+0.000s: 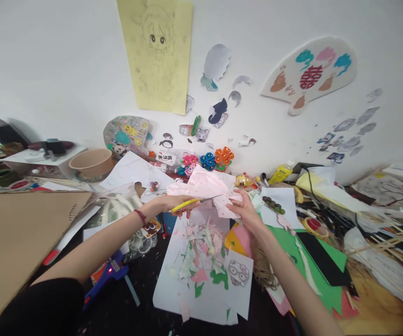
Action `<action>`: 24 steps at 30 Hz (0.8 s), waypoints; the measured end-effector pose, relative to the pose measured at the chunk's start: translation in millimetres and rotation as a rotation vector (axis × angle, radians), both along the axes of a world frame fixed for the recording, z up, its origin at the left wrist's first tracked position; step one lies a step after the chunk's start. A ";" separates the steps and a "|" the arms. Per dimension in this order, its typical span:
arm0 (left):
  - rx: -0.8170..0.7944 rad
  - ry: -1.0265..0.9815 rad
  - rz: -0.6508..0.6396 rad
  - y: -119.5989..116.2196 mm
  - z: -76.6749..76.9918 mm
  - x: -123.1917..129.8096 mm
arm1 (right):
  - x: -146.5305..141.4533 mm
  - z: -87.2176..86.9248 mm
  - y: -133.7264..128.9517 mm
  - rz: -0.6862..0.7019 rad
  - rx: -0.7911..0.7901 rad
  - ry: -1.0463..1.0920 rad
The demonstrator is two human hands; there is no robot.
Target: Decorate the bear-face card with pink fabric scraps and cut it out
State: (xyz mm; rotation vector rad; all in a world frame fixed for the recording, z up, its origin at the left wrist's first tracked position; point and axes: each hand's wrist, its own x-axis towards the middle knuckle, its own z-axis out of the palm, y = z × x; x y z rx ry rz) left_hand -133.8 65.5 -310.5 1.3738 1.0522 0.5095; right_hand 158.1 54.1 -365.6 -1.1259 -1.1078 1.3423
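My left hand (175, 205) is closed around the yellow handles of a pair of scissors (184, 204). The blades point right and lie against a soft pink sheet with small dots (201, 183); whether it is cloth or paper I cannot tell. On the sheet's right side, my right hand (242, 210) pinches its edge between thumb and fingers. Below both hands, green, pink and pale scraps (201, 275) are scattered over a white paper (173, 294). A small cut paper with a drawn character with glasses (239, 273) lies at the right of them.
A blue glue gun (108, 275) with a red light lies at lower left, near a large cardboard sheet (23, 247). Colourful craft flowers (207, 161) stand behind the sheet. To the right are a black phone (322, 259), twine (264, 266) and a yellow bottle (281, 172).
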 end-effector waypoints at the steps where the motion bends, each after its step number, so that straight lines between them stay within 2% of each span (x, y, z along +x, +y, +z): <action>1: -0.003 0.027 -0.068 1.8 -0.7 0.3 | 1.0 -1.7 0.1 0.001 0.002 -0.001; 3: 0.009 0.080 -0.194 4.7 -1.7 0.3 | 3.2 -4.2 0.4 0.004 0.006 -0.004; 6: 0.057 0.122 -0.278 6.4 -1.2 -1.2 | 7.0 -5.9 1.1 0.010 0.022 -0.010; 13: 0.120 0.164 -0.368 4.3 -1.4 -2.4 | 14.9 -2.5 4.1 0.035 0.050 -0.029; 20: 0.076 0.176 -0.440 14.4 -22.7 5.8 | 17.6 1.3 5.3 0.097 0.030 -0.035; 24: 0.101 0.179 -0.465 18.1 -28.6 12.8 | 18.9 -0.1 6.4 0.096 0.035 -0.039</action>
